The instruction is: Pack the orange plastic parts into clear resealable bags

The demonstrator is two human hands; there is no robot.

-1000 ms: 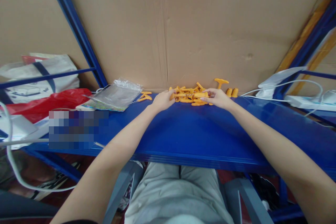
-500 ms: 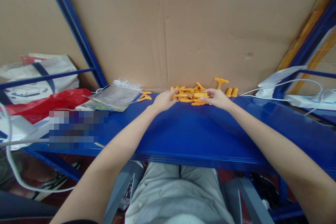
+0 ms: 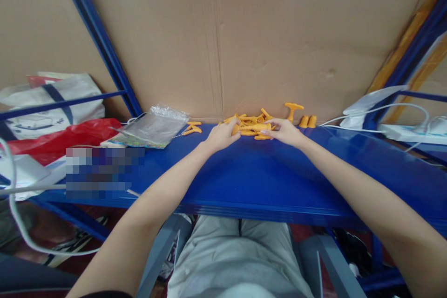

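Observation:
My left hand (image 3: 223,137) closes around the handle end of a yellow corkscrew at the back of the blue table. The fingers of my right hand (image 3: 287,132) pinch the other end, a yellow plastic sleeve (image 3: 261,127) in line with the handle. Little of the metal spiral shows between the hands. Behind and below them lies a pile of yellow plastic pieces (image 3: 247,120), partly covered by my fingers. Just past my right hand, a T-shaped yellow piece (image 3: 293,108) stands upright beside two yellow caps (image 3: 308,121).
Left of the pile are yellow T-handles with metal spirals (image 3: 193,128). A clear plastic bag (image 3: 160,125) and a red bag (image 3: 66,137) lie farther left. Cardboard (image 3: 279,32) walls the back of the blue table (image 3: 265,177). White cables (image 3: 384,108) run at the right.
The handle and sleeve have come together between my hands, covering most of the spiral that showed before. My left hand has shifted slightly right.

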